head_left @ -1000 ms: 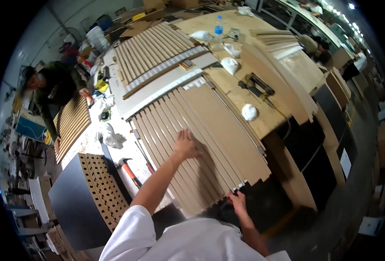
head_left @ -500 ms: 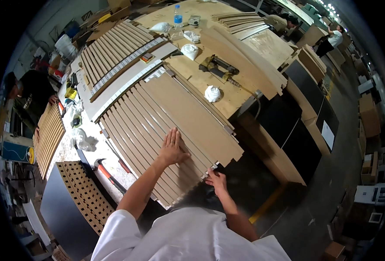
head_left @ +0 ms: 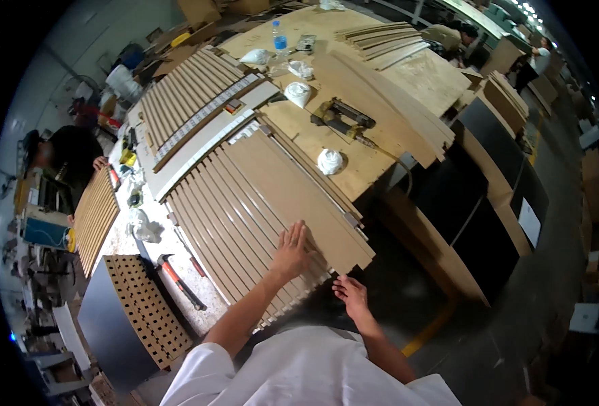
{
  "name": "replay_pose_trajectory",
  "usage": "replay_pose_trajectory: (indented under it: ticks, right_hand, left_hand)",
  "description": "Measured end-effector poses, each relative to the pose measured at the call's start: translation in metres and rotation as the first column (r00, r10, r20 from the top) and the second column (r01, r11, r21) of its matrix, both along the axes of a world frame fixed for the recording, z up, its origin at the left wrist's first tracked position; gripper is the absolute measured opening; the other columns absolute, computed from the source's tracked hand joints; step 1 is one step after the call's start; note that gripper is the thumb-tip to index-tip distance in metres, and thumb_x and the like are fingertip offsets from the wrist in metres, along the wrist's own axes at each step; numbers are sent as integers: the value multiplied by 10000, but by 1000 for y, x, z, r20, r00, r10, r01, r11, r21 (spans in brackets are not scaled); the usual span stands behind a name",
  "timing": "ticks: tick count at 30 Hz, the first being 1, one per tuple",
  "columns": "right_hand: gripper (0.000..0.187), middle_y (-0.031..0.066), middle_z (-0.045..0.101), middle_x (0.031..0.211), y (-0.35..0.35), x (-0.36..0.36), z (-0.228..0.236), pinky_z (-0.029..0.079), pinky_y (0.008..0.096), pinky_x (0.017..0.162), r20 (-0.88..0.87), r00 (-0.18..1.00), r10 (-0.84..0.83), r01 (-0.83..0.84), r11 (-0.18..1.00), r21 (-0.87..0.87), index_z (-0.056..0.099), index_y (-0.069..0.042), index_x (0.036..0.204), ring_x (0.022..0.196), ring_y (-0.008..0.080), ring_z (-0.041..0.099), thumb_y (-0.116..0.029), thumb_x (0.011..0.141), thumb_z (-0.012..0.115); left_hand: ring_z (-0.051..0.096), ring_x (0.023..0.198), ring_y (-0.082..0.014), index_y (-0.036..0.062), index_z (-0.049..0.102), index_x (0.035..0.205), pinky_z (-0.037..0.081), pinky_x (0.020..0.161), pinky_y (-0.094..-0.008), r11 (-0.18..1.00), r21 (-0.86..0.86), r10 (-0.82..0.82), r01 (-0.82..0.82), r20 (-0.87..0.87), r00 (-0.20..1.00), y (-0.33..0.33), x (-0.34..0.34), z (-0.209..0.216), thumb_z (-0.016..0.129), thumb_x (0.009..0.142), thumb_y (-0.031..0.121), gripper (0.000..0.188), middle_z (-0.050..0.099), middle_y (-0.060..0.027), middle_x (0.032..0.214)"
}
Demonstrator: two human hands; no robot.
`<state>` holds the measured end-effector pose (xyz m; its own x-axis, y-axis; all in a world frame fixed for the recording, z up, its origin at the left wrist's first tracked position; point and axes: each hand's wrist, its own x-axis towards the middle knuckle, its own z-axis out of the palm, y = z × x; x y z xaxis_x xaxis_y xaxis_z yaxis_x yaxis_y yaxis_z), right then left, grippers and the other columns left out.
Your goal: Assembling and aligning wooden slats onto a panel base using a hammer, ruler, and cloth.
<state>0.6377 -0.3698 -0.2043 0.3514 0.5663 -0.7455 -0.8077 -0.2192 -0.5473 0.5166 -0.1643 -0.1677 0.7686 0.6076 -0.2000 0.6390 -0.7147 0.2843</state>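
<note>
A large slatted wooden panel (head_left: 259, 203) lies across the workbench, its near end overhanging the edge. My left hand (head_left: 291, 249) lies flat on the panel's near end with the fingers spread. My right hand (head_left: 351, 295) is open at the panel's near right corner, just below its edge; whether it touches the edge I cannot tell. A flat brown board (head_left: 293, 186) forms the right part of the panel. Neither hand holds anything.
A nail gun (head_left: 343, 118) and white bags (head_left: 330, 161) lie on the plywood bench beyond. A second slatted panel (head_left: 191, 101) lies further left, a hammer (head_left: 178, 279) and a perforated board (head_left: 144, 308) at lower left. Another person (head_left: 62, 159) works at left. Black cabinets (head_left: 496, 183) stand at right.
The view has shifted so the bench sits higher and further off. My left hand has slid toward the panel's near end, and my right hand has moved from the panel's corner to just below it.
</note>
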Motion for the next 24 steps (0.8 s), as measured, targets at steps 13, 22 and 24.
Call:
replay_pose_trajectory:
  ticks: [13, 22, 24]
  right_hand:
    - [178, 67, 687, 870, 11, 18, 13, 543, 280, 652, -6, 987, 158, -158, 987, -35, 648, -46, 958, 740, 159, 665, -218, 915, 663]
    - [156, 81, 674, 840, 3, 27, 54, 526, 300, 710, -44, 975, 220, -219, 975, 32, 638, -21, 957, 753, 169, 647, -169, 935, 593]
    - [176, 78, 670, 820, 13, 26, 98, 516, 286, 704, 103, 933, 345, -346, 938, -11, 647, 0, 936, 737, 159, 636, -168, 931, 597]
  left_hand:
    - [162, 1453, -360, -53, 218, 1473, 138, 1174, -507, 992, 102, 71, -78, 79, 994, 14, 8, -9, 500, 957, 437, 766, 179, -222, 1560]
    - [426, 1270, -372, -102, 276, 1415, 320, 1073, -494, 822, -315, 569, -475, 417, 708, 22, 22, 11, 590, 932, 354, 735, 412, -270, 1389]
    - [569, 938, -266, -114, 374, 1309, 480, 845, -391, 406, -789, 906, -462, 282, 315, 22, 34, 40, 517, 976, 257, 519, 566, -178, 1103]
